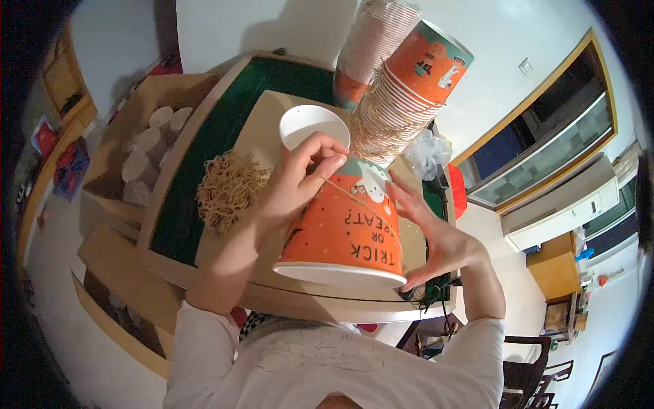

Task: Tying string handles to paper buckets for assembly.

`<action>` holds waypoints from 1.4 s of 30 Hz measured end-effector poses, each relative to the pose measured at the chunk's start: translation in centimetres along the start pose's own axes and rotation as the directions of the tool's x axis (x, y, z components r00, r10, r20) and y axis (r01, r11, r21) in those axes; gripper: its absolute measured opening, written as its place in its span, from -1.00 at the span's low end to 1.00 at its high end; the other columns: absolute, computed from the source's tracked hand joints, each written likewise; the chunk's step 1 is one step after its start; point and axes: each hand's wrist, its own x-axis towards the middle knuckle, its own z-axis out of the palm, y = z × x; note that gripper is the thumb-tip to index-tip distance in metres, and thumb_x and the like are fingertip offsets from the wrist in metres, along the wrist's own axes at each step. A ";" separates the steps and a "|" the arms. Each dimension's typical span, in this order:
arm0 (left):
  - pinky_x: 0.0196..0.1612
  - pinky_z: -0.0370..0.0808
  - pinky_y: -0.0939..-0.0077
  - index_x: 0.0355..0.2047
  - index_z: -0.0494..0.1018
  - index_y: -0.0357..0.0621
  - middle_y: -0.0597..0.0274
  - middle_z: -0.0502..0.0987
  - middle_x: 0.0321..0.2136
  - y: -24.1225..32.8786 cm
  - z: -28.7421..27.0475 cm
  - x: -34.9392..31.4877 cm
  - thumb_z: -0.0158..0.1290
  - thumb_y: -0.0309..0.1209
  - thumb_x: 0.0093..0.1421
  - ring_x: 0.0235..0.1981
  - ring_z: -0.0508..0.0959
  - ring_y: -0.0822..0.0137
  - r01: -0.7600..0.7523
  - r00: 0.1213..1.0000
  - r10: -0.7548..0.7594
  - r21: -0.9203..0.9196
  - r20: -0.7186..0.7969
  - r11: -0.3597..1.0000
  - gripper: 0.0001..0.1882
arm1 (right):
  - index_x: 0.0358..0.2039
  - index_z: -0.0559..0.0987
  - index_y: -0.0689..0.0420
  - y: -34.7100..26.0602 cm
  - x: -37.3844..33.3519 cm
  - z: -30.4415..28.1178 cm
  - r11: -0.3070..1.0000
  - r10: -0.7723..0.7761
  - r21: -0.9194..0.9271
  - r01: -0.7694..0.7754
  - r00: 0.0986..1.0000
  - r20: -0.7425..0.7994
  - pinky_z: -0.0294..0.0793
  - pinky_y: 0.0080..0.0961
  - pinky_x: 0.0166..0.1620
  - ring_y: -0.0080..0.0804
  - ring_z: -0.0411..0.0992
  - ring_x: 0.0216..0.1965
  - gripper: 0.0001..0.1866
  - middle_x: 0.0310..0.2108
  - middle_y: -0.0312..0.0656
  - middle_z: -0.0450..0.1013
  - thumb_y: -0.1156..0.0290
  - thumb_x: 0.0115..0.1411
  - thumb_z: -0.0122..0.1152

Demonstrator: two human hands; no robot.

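I hold a large orange and teal paper bucket (340, 228) tilted above a tan board, its white inside facing away from me. My left hand (296, 180) grips the bucket's upper side and pinches a thin tan rubber band (344, 193) stretched across the cup's wall. My right hand (436, 235) supports the bucket's right side with the fingers spread along it. A pile of tan rubber bands (228, 187) lies on the board just left of my left hand.
A tall leaning stack of matching orange buckets (402, 88) stands behind the held one. The tan board (262, 133) rests on a green-topped table (211, 136). A cardboard box with white cups (146, 146) sits at the left. A clear plastic bag (429, 153) lies right.
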 end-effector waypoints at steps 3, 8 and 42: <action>-0.25 0.37 0.65 -0.27 0.44 -0.22 0.40 0.45 -0.41 1.5 -0.3 1.4 0.03 -0.39 0.24 -0.37 0.41 0.59 -0.072 0.997 0.074 -0.132 0.010 0.989 -0.85 | 0.35 -0.16 -0.01 2.3 -0.8 0.2 0.979 -0.021 0.191 0.065 0.975 -0.223 -0.07 -0.14 0.28 -0.14 -0.26 0.36 0.34 0.37 -0.09 -0.32 0.13 -0.32 0.59; -0.32 0.38 0.58 -0.19 0.45 -0.18 0.38 0.47 -0.44 5.0 -0.3 7.6 0.17 -0.40 0.12 -0.40 0.43 0.53 -0.428 0.774 0.495 0.250 -0.395 0.868 -0.75 | 0.26 0.09 0.11 3.9 -0.5 -4.0 0.944 0.052 0.259 0.205 0.682 -0.729 0.10 -0.30 0.22 -0.24 0.09 0.24 -0.25 0.26 -0.16 0.08 0.42 0.10 0.23; -0.05 0.32 0.14 -0.31 0.53 -0.14 0.04 0.54 -0.42 -11.4 3.8 -1.3 0.02 -0.56 -0.01 -0.25 0.50 0.00 -0.107 0.993 0.092 0.861 0.071 0.498 -0.78 | -0.05 0.44 0.18 11.5 4.4 2.3 0.988 -0.155 -0.114 0.106 0.689 -0.708 0.31 -0.48 0.07 -0.35 0.37 0.00 -0.64 -0.06 -0.16 0.40 0.59 0.11 0.16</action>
